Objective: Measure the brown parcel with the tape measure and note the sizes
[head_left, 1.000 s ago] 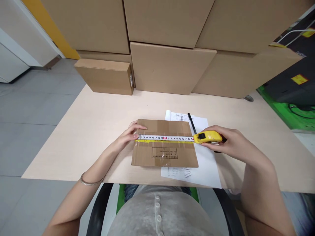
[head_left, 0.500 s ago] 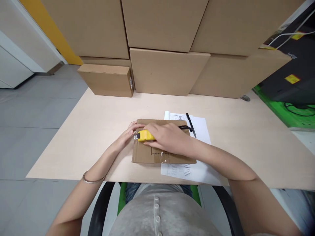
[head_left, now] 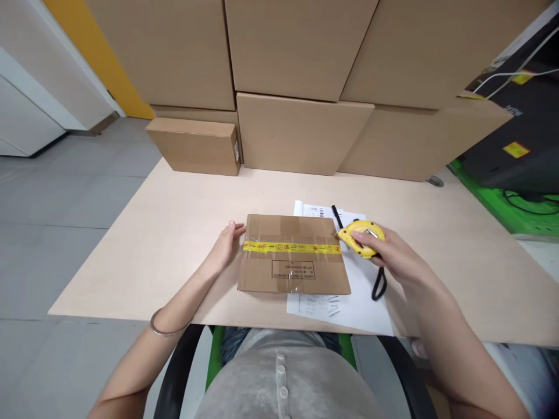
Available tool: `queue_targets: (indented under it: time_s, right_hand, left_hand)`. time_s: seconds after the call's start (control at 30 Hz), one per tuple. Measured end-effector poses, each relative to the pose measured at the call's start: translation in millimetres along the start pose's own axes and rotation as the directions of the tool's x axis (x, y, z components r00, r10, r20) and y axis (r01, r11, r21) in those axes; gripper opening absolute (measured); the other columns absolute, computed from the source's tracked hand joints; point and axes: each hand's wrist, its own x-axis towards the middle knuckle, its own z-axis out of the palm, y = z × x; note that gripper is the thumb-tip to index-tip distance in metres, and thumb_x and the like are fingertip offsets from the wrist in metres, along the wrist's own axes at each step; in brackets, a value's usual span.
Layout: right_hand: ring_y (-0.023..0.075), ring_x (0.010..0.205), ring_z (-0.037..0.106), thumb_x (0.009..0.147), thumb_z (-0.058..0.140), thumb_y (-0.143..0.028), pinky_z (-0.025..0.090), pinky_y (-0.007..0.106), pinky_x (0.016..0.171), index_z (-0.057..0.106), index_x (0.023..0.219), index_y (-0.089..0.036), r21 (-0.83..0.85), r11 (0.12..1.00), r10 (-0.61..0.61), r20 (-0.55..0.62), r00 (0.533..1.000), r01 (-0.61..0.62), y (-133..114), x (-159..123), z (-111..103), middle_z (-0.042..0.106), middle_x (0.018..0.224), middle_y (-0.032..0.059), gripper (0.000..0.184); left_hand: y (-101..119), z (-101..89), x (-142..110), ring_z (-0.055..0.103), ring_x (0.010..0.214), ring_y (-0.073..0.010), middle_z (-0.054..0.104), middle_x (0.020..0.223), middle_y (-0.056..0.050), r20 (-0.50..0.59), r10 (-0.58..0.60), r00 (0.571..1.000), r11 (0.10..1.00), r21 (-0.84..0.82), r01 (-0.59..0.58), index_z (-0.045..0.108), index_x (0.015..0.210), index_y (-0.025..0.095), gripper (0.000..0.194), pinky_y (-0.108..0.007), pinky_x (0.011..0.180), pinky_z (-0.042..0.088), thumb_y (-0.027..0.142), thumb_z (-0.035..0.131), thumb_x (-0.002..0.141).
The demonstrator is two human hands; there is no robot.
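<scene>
A closed brown cardboard box (head_left: 262,276) lies flat in front of me, with a yellow strip of tape (head_left: 301,248) printed in red running across its top. My right hand (head_left: 393,250) grips a yellow tape measure (head_left: 371,247) just off the box's right edge, thumb on its face. The tape measure's pointed end is by that edge, and its black wrist strap (head_left: 379,284) dangles below. At the box's left side my left hand (head_left: 227,245) rests with fingers extended against or close to the side; some fingertips are hidden.
White paper sheets (head_left: 367,311) lie partly under the box, with a black pen (head_left: 336,216) on them. A smaller cardboard box (head_left: 196,148) and large stacked cartons (head_left: 301,137) line the table's far edge. A dark machine (head_left: 493,145) stands at the right.
My right hand has carried the tape measure from the box's top left to its right edge, turning it and uncovering the printed strip. My left hand has shifted off the top corner to the side.
</scene>
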Motion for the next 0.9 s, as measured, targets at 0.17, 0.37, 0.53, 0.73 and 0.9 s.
queue_targets:
  time_s: [0.17,0.37,0.53,0.73,0.9]
  right_hand:
    - [0.0156,0.065,0.053,0.075,0.088,-0.055,0.041,0.024,0.051,0.063,0.09,-0.027,0.188,0.976,-0.11,-0.001,0.994,0.108,17.4,-47.9,-11.9,0.059,0.078,-0.0012,0.041]
    - [0.0209,0.074,0.064,0.077,0.087,-0.049,0.052,0.029,0.061,0.063,0.086,-0.026,0.051,0.975,-0.224,0.188,0.956,0.218,25.6,-69.4,-24.2,0.069,0.083,0.0023,0.035]
    - [0.0192,0.066,0.065,0.074,0.089,-0.052,0.052,0.029,0.055,0.072,0.091,-0.028,0.074,0.949,-0.314,0.186,0.931,0.305,22.7,-56.1,-44.2,0.071,0.081,0.0019,0.034]
    - [0.0197,0.083,0.07,0.08,0.089,-0.042,0.055,0.03,0.063,0.067,0.114,-0.035,0.036,0.799,-0.601,0.048,0.798,0.6,-49.3,-26.1,-10.2,0.072,0.106,-0.0004,0.042]
    - [0.0234,0.097,0.071,0.089,0.079,-0.047,0.053,0.034,0.081,0.061,0.119,-0.025,-0.106,0.532,-0.683,0.533,0.5,0.84,-114.6,-0.3,67.8,0.074,0.115,0.0039,0.041]
  left_hand:
    - [29.4,16.1,-10.5,0.053,0.15,-0.035,0.068,0.152,-0.005,-0.009,0.185,0.983,0.953,-0.243,-0.182,0.072,0.134,0.031,0.066,-0.052,0.124,0.04,0.078,0.044,0.098]
    - [27.1,20.9,-3.6,0.068,0.123,-0.0284,0.075,0.131,-0.003,-0.178,0.454,0.873,0.828,-0.279,-0.487,0.074,0.123,0.034,0.047,-0.042,0.101,0.056,0.068,0.062,0.093]
    - [14.4,13.8,3.6,0.063,0.127,-0.0307,0.073,0.131,-0.004,-0.093,0.401,0.911,0.877,-0.247,-0.411,0.073,0.129,0.034,0.053,-0.046,0.111,0.048,0.058,0.077,0.082]
    - [18.8,13.9,6.1,0.06,0.135,-0.0338,0.072,0.138,-0.008,-0.019,0.462,0.887,0.848,-0.285,-0.448,0.076,0.125,0.03,0.051,-0.049,0.117,0.044,0.06,0.074,0.082]
    - [24.9,26.0,1.3,0.068,0.119,-0.0309,0.077,0.117,-0.007,-0.087,0.348,0.933,0.818,-0.458,-0.348,0.077,0.105,0.027,0.053,-0.046,0.106,0.052,0.073,0.058,0.089]
